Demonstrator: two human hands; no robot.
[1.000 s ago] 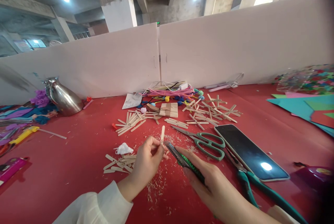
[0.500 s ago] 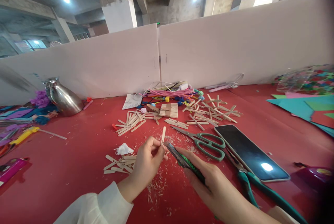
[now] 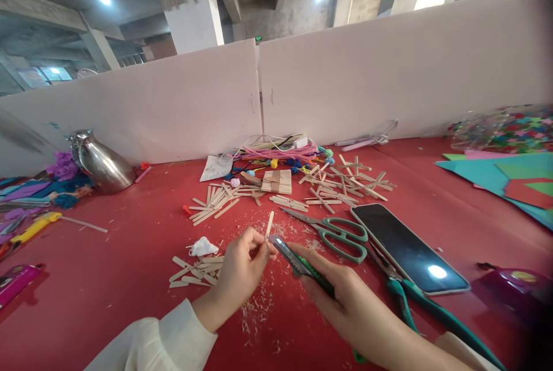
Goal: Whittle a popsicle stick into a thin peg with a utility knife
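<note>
Steady pinch

The slim, pale wooden stick (image 3: 270,223) is pinched by the left hand (image 3: 245,260), jutting above its fingertips; the black-and-green utility knife (image 3: 298,261), metal tip beside them, is clasped by the right hand (image 3: 349,293). Shallow, outward cuts are best.

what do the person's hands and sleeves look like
The left hand and right hand are ungloved. The left sleeve is off-white and loose, with a wide cuff; a pale right sleeve shows only at the bottom edge.
</note>
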